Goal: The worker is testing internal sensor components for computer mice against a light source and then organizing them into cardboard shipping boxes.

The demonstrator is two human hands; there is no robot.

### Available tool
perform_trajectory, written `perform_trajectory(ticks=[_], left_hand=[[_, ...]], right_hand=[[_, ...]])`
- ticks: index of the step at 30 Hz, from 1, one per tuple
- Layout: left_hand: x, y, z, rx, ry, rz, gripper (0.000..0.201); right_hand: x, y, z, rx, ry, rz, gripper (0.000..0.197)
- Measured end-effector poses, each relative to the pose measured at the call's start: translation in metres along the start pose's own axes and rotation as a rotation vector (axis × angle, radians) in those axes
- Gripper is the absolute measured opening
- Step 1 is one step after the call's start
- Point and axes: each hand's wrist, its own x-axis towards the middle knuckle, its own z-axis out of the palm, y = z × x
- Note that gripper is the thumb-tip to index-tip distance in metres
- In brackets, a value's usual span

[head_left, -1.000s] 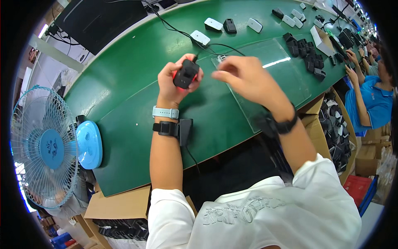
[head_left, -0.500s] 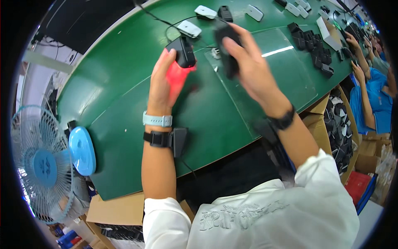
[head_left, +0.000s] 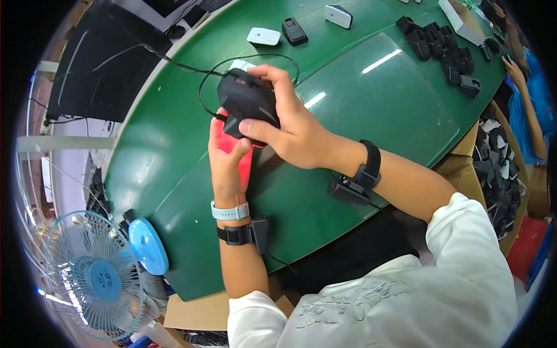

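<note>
My right hand (head_left: 296, 124) grips a black angular housing (head_left: 249, 101), thumb on its near edge and fingers over its far side. Below it my left hand (head_left: 226, 159) is curled up around a small black box-shaped device, now almost wholly covered by the housing. Red light shines on the left palm and fingers. A thin black cable (head_left: 200, 95) loops round and ends in a plug (head_left: 221, 117) at the device's left side. Just beyond the hands lies a white device (head_left: 239, 65), partly hidden.
On the green table (head_left: 180, 232) lie more white devices (head_left: 264, 36), a black one (head_left: 295, 31) and a clear sheet (head_left: 377, 87). Several black holders (head_left: 432, 43) cluster at right, near a white tray (head_left: 462, 22). A fan (head_left: 104, 281) stands left; a co-worker's hand (head_left: 513, 72) shows far right.
My right hand has brought the black housing left and down, over the device in my left hand. The view has shifted, so the table and fan appear displaced.
</note>
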Motion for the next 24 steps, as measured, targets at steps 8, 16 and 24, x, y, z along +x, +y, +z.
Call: perform_trajectory(ticks=[8,16,24], left_hand=[[0.006,0.014,-0.037,-0.365,0.066,-0.021,0.05],[0.01,0.008,-0.014,0.352,0.342,0.074,0.029],[0.006,-0.008,0.002,0.787,0.151,0.226,0.033]], right_hand=[[-0.002,-0.001,-0.018,-0.116,-0.548,-0.141,0.047],[0.002,-0.015,-0.022,-0.165,-0.688,0.168,0.039],[0.002,0.015,0.004,-0.096,-0.103,0.23,0.02]])
